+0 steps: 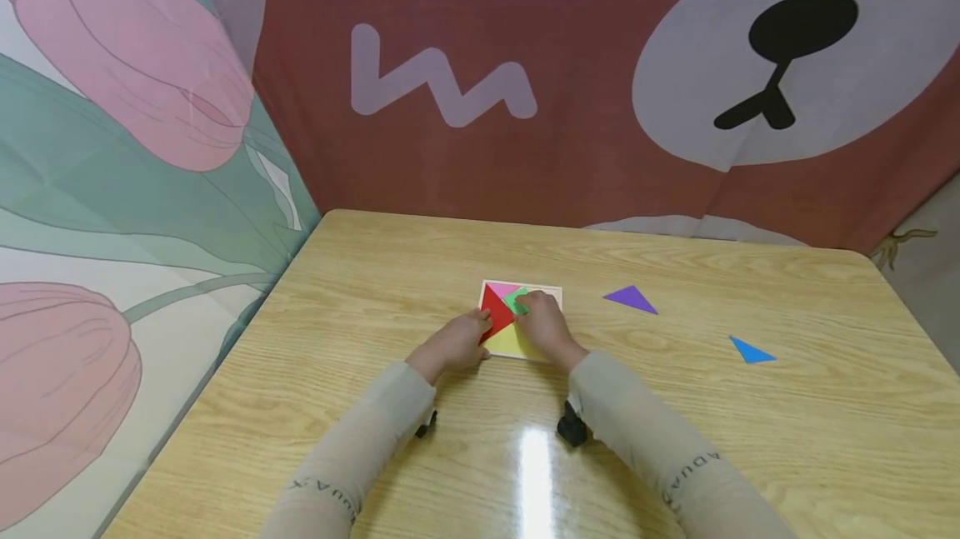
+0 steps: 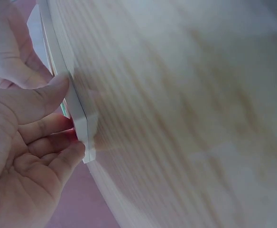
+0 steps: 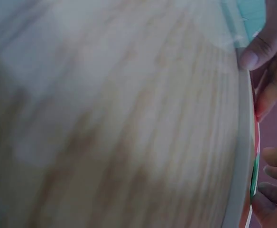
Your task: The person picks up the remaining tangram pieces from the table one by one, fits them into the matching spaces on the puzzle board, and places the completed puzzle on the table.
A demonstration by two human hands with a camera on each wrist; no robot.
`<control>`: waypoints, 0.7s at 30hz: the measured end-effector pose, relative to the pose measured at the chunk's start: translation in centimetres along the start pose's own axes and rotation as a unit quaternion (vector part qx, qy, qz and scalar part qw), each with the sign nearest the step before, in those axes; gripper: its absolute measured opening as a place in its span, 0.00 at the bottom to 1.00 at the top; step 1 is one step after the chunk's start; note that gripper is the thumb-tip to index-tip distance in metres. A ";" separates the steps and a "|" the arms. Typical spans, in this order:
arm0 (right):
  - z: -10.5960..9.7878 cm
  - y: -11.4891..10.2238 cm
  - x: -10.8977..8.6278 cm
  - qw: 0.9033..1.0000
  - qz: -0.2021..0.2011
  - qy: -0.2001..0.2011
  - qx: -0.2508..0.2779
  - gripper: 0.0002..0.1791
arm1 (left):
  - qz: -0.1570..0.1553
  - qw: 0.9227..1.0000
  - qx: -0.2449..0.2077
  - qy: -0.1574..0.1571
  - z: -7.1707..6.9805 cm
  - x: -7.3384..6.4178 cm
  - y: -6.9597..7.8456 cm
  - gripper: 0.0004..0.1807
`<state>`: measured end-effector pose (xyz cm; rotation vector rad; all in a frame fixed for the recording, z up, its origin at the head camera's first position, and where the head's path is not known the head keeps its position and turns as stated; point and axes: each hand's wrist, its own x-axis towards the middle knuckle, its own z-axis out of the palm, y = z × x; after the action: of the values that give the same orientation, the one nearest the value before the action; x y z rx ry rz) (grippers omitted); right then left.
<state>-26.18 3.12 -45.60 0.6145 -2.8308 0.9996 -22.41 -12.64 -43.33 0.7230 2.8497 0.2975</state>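
A shallow white tangram tray [image 1: 560, 294] lies on the table. Inside it are a pink piece [image 1: 501, 289], a red triangle [image 1: 495, 311], a green piece [image 1: 516, 299] and a yellow piece [image 1: 508, 342]. My left hand [image 1: 456, 342] grips the tray's near left corner, its thumb against the front edge and other fingers over the red triangle. In the left wrist view, that left hand [image 2: 29, 137] shows curled fingertips at the corner. My right hand [image 1: 545, 322] pinches the green piece over the tray, covering part of the right side.
To the tray's right, a purple triangle [image 1: 632, 299] lies on the wooden table [image 1: 675, 456]. Farther right and closer lies a blue triangle [image 1: 752, 351]. A printed cloth [image 1: 450, 164] hangs behind the table, and another [image 1: 150, 247] along its left side.
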 end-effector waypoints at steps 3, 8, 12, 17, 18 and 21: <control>0.2 0.1 -0.2 0.998 -0.048 -0.001 -0.040 0.11 | 0.002 1.000 0.005 0.001 -0.2 -0.2 0.3 0.28; 0.1 -0.1 -0.4 0.993 -0.085 -0.003 -0.086 0.04 | 0.001 1.000 0.007 -0.002 -0.3 -0.2 0.3 0.28; -0.1 -0.1 -0.3 0.991 -0.089 -0.023 -0.099 0.07 | -0.003 1.000 0.005 -0.004 -0.3 -0.2 0.3 0.28; -0.2 0.2 -0.2 0.988 -0.107 -0.043 -0.107 0.09 | 0.000 1.000 0.002 -0.003 -0.4 -0.3 0.2 0.28; -0.3 0.2 -0.3 0.988 -0.108 -0.046 -0.105 0.10 | 0.003 1.000 0.003 -0.001 -0.4 -0.4 0.2 0.28; -0.4 0.2 -0.3 0.988 -0.104 -0.053 -0.096 0.12 | 0.008 1.000 0.004 0.005 -0.4 -0.4 0.2 0.28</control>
<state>-25.97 3.61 -45.47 0.9419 -2.8302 0.6699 -22.02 -12.72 -42.87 0.7482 2.8566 0.2923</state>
